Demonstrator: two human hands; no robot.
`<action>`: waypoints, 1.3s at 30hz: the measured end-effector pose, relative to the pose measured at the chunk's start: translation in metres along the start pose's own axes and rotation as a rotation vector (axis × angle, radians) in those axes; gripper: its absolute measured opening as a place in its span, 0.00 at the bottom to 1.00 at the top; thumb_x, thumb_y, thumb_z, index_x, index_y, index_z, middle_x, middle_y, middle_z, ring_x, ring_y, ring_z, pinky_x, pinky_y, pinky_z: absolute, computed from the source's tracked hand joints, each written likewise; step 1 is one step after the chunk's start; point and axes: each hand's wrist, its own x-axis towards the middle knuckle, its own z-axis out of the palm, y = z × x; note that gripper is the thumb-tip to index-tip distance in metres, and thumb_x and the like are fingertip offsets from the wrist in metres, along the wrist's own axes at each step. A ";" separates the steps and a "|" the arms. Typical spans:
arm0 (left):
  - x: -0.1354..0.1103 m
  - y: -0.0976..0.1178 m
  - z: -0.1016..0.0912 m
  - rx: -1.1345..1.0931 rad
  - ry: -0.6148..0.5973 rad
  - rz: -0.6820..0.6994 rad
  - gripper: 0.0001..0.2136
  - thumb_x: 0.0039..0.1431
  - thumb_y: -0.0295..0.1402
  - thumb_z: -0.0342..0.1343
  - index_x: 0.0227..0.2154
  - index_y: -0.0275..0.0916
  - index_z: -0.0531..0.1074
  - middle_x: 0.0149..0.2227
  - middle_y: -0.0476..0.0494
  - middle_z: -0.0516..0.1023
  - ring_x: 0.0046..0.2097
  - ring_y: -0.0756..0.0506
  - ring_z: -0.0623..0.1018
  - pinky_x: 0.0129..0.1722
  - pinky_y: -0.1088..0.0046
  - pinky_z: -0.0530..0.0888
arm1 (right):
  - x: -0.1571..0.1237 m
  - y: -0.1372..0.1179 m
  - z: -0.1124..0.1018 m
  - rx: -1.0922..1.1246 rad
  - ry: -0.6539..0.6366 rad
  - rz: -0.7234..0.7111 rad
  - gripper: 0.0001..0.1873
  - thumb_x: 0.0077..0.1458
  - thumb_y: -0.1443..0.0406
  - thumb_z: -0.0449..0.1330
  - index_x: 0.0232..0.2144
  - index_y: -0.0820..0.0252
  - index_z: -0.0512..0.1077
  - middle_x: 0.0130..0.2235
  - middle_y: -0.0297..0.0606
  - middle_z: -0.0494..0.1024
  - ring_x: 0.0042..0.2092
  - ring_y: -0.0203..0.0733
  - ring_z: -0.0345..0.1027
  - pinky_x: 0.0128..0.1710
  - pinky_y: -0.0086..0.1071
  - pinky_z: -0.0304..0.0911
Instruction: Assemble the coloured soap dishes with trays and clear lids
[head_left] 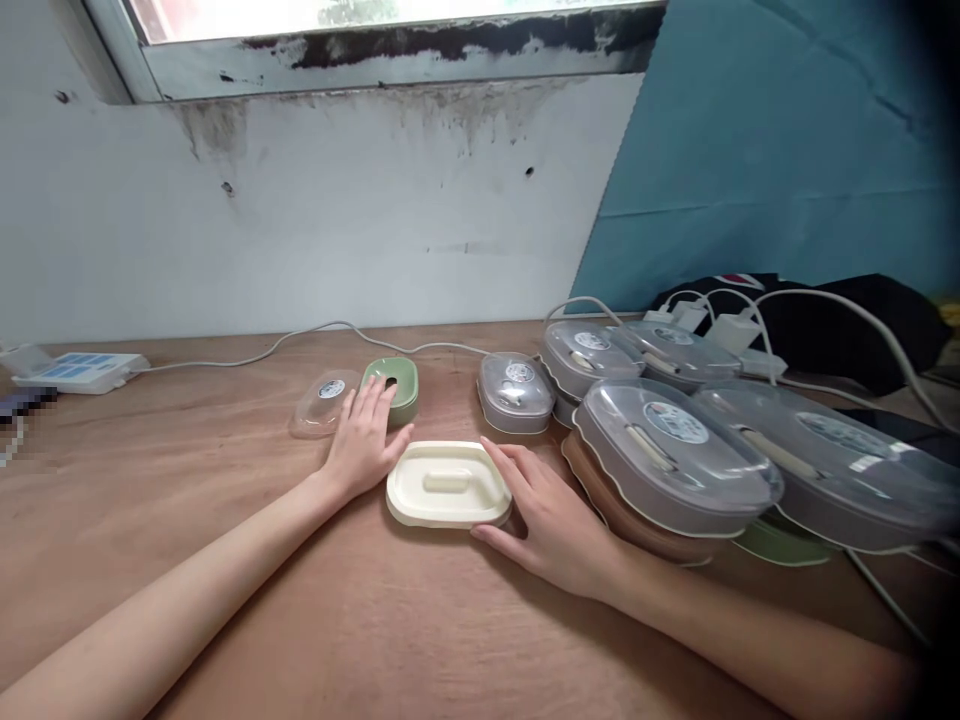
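A cream oval lunch-box piece [450, 505] with a raised bar in its sunken middle lies flat on the table. My right hand [536, 505] is around its right end, fingers on the far rim and thumb at the near edge. My left hand [364, 435] is stretched out, its fingertips at a small green container [401, 385] with a dark opening, its thumb close to the cream piece's left end. Beside that hand a clear lid [315, 408] with a round sticker lies on the table, partly behind the fingers.
To the right stand a small grey box [516, 395] with a clear lid and several larger stacked lidded boxes [675, 460]. White chargers [731, 330] and cables lie behind them. A white power strip [82, 372] is at the left. A stained wall [337, 220] bounds the wooden table [360, 620].
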 end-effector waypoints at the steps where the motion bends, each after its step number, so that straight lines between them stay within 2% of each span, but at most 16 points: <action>1: 0.007 -0.002 0.005 -0.009 -0.007 -0.021 0.22 0.59 0.38 0.46 0.52 0.27 0.62 0.55 0.27 0.65 0.59 0.33 0.59 0.58 0.49 0.49 | 0.000 0.000 0.000 0.001 0.004 0.004 0.40 0.50 0.57 0.58 0.60 0.70 0.48 0.53 0.55 0.61 0.54 0.53 0.58 0.52 0.44 0.59; 4: 0.020 -0.008 0.015 -0.061 -0.023 -0.041 0.19 0.58 0.40 0.48 0.46 0.30 0.68 0.46 0.32 0.73 0.51 0.35 0.69 0.54 0.51 0.59 | 0.000 0.000 -0.001 -0.002 0.005 0.019 0.39 0.51 0.58 0.57 0.59 0.70 0.49 0.54 0.54 0.62 0.54 0.52 0.58 0.53 0.43 0.59; 7: 0.021 -0.013 0.015 -0.120 -0.006 -0.055 0.17 0.55 0.43 0.52 0.41 0.34 0.69 0.41 0.37 0.75 0.47 0.37 0.71 0.46 0.59 0.68 | 0.000 -0.001 -0.001 -0.012 -0.007 0.026 0.39 0.51 0.57 0.57 0.59 0.70 0.49 0.54 0.54 0.63 0.55 0.52 0.58 0.53 0.44 0.58; 13: 0.013 -0.010 0.004 -0.229 0.059 -0.050 0.11 0.53 0.36 0.51 0.37 0.37 0.68 0.38 0.41 0.74 0.42 0.42 0.73 0.43 0.65 0.69 | 0.001 0.001 -0.002 -0.033 -0.024 0.018 0.39 0.52 0.57 0.56 0.60 0.71 0.49 0.54 0.55 0.64 0.55 0.53 0.57 0.54 0.45 0.57; 18: 0.009 -0.004 -0.002 -0.295 0.003 0.021 0.08 0.50 0.35 0.54 0.33 0.38 0.67 0.35 0.43 0.74 0.40 0.42 0.72 0.42 0.64 0.69 | 0.000 0.003 -0.002 -0.037 -0.007 0.001 0.38 0.52 0.57 0.56 0.59 0.70 0.50 0.54 0.55 0.64 0.55 0.53 0.58 0.53 0.46 0.58; 25: -0.003 0.002 -0.016 -0.428 -0.101 0.100 0.09 0.52 0.33 0.54 0.36 0.38 0.68 0.39 0.42 0.73 0.44 0.41 0.70 0.45 0.62 0.68 | 0.001 0.002 -0.004 -0.044 -0.024 -0.017 0.33 0.53 0.57 0.55 0.57 0.68 0.56 0.53 0.54 0.65 0.54 0.54 0.59 0.51 0.48 0.60; 27: -0.010 0.004 -0.023 -0.489 -0.158 0.149 0.10 0.52 0.32 0.54 0.38 0.39 0.69 0.41 0.42 0.73 0.47 0.41 0.70 0.48 0.63 0.67 | 0.002 0.002 -0.004 -0.041 -0.015 -0.010 0.37 0.53 0.57 0.55 0.60 0.68 0.50 0.54 0.55 0.64 0.55 0.55 0.58 0.52 0.48 0.58; 31: -0.020 0.007 -0.032 -0.612 -0.319 0.289 0.08 0.51 0.30 0.56 0.37 0.41 0.71 0.42 0.44 0.75 0.52 0.41 0.67 0.52 0.64 0.66 | 0.003 0.002 -0.003 -0.008 0.014 0.009 0.46 0.53 0.58 0.56 0.63 0.64 0.31 0.56 0.53 0.63 0.56 0.54 0.57 0.52 0.48 0.58; 33: -0.023 0.007 -0.034 -0.660 -0.384 0.333 0.08 0.52 0.28 0.55 0.36 0.41 0.70 0.44 0.43 0.74 0.56 0.41 0.64 0.54 0.62 0.64 | 0.003 0.001 -0.003 0.005 0.017 0.004 0.47 0.53 0.59 0.56 0.63 0.60 0.29 0.57 0.50 0.62 0.57 0.54 0.56 0.52 0.48 0.58; 37: -0.025 0.006 -0.034 -0.665 -0.431 0.306 0.08 0.54 0.27 0.54 0.38 0.40 0.71 0.59 0.40 0.59 0.60 0.41 0.58 0.57 0.60 0.60 | 0.003 0.000 -0.006 0.040 0.019 0.018 0.45 0.53 0.59 0.56 0.63 0.55 0.32 0.57 0.48 0.60 0.57 0.51 0.56 0.52 0.44 0.59; 39: -0.026 0.006 -0.034 -0.620 -0.442 0.278 0.09 0.54 0.28 0.54 0.39 0.40 0.72 0.63 0.40 0.50 0.63 0.39 0.52 0.59 0.57 0.56 | 0.003 0.001 -0.008 0.056 0.006 0.024 0.41 0.53 0.59 0.56 0.63 0.53 0.38 0.57 0.46 0.59 0.57 0.49 0.56 0.52 0.42 0.59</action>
